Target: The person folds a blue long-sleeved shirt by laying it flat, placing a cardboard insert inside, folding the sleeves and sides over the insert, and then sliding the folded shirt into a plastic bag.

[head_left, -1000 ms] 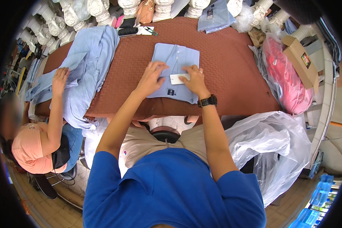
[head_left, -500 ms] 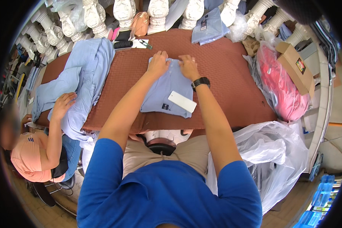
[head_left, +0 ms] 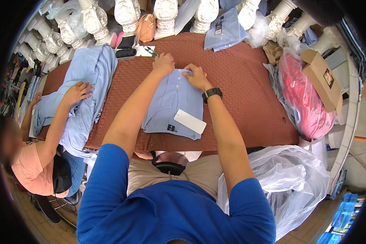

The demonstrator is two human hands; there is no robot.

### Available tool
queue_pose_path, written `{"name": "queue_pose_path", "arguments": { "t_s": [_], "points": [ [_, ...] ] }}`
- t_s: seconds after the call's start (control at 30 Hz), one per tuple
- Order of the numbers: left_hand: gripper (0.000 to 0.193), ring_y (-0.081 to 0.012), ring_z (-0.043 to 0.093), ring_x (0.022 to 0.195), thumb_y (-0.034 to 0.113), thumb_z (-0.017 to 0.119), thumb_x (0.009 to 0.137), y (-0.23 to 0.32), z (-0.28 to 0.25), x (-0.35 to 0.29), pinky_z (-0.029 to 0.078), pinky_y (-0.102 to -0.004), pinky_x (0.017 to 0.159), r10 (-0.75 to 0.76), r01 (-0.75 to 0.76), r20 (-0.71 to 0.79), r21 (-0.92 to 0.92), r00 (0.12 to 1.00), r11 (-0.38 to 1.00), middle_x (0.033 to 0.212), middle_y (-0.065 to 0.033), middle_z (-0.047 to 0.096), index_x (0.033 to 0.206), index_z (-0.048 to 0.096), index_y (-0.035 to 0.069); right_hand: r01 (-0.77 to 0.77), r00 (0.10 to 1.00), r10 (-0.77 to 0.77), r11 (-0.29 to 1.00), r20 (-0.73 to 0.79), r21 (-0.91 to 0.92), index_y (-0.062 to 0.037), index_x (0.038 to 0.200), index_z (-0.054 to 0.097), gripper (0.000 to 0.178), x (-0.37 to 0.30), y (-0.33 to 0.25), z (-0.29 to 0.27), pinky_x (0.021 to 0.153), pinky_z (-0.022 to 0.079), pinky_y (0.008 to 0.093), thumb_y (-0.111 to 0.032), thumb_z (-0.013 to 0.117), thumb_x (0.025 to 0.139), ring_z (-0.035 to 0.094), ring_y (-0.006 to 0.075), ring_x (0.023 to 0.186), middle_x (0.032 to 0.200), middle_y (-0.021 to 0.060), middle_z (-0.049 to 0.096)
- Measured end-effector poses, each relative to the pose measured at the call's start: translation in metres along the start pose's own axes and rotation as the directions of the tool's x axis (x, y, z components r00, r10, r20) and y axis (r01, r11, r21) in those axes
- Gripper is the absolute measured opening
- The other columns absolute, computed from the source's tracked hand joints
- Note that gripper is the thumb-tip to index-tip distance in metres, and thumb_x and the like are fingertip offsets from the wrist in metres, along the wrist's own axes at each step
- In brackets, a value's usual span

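A folded light-blue buttoned shirt lies on the table in front of me, its small white buttons toward the far edge. On its near part rests a blank white tag, beside a small dark label. My left hand is just past the shirt's far left corner, fingers bent and apart, near a pair of green-handled thread snips. Over the far right corner lies my right hand, thumb and fingers apart on the cloth; a black watch is on that wrist.
A brown cloth covers the table. Another person's hand rests on blue garments at left. A black thread spool and bagged shirts lie at the back. Red bagged clothing and a cardboard box stand right.
My left hand has left the shirt's far edge and moved left toward the snips. My right hand has shifted slightly left. The other person's hand has moved across the blue garments.
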State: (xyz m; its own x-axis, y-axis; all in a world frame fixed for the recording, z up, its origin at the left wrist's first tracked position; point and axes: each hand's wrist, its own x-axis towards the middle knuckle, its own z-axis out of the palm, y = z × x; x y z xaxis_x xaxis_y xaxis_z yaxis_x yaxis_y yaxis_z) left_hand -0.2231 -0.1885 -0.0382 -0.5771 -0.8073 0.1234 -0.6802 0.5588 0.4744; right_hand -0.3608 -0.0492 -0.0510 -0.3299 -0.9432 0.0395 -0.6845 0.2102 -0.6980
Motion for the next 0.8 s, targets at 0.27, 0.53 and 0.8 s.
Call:
{"name": "queue_pose_path", "arguments": {
  "t_s": [0.27, 0.53, 0.8],
  "points": [
    [0.044, -0.0316, 0.048, 0.121, 0.050, 0.059, 0.095, -0.021, -0.030, -0.026, 0.039, -0.0490, 0.102, 0.100, -0.092, -0.044, 0.158, 0.994, 0.983, 0.121, -0.0122, 0.055, 0.114, 0.066, 0.010, 0.021, 0.966, -0.054, 0.992, -0.254, -0.128, -0.0164, 0.112, 0.067, 0.029, -0.017, -0.009, -0.007, 0.103, 0.033, 0.0546, -0.033, 0.071, 0.088, 0.050, 0.0340, 0.121, 0.124, 0.0095, 0.061],
    [0.033, -0.0330, 0.049, 0.117, 0.015, 0.073, 0.085, -0.024, -0.040, -0.196, 0.039, -0.0429, 0.102, 0.463, -0.449, 0.003, -0.238, 0.887, 0.862, 0.122, -0.0109, 0.056, 0.117, 0.065, 0.010, -0.344, 0.922, 0.352, 0.936, 0.161, -0.073, -0.0027, 0.093, 0.064, 0.049, -0.166, -0.020, -0.049, 0.075, 0.053, 0.0418, -0.041, 0.086, 0.072, 0.068, 0.0324, 0.084, 0.087, 0.0174, 0.070],
    [0.039, -0.0329, 0.049, 0.122, 0.015, 0.069, 0.090, -0.016, -0.040, -0.249, 0.038, -0.0442, 0.104, 0.415, -0.428, -0.109, -0.295, 0.903, 0.854, 0.131, -0.0101, 0.055, 0.127, 0.060, 0.007, -0.362, 0.923, 0.323, 0.913, 0.211, 0.189, -0.0002, 0.107, 0.053, 0.030, -0.207, -0.035, -0.034, 0.054, 0.052, 0.0281, -0.012, 0.074, 0.089, 0.062, 0.0140, 0.063, 0.079, 0.0083, 0.062]
  ]
}}
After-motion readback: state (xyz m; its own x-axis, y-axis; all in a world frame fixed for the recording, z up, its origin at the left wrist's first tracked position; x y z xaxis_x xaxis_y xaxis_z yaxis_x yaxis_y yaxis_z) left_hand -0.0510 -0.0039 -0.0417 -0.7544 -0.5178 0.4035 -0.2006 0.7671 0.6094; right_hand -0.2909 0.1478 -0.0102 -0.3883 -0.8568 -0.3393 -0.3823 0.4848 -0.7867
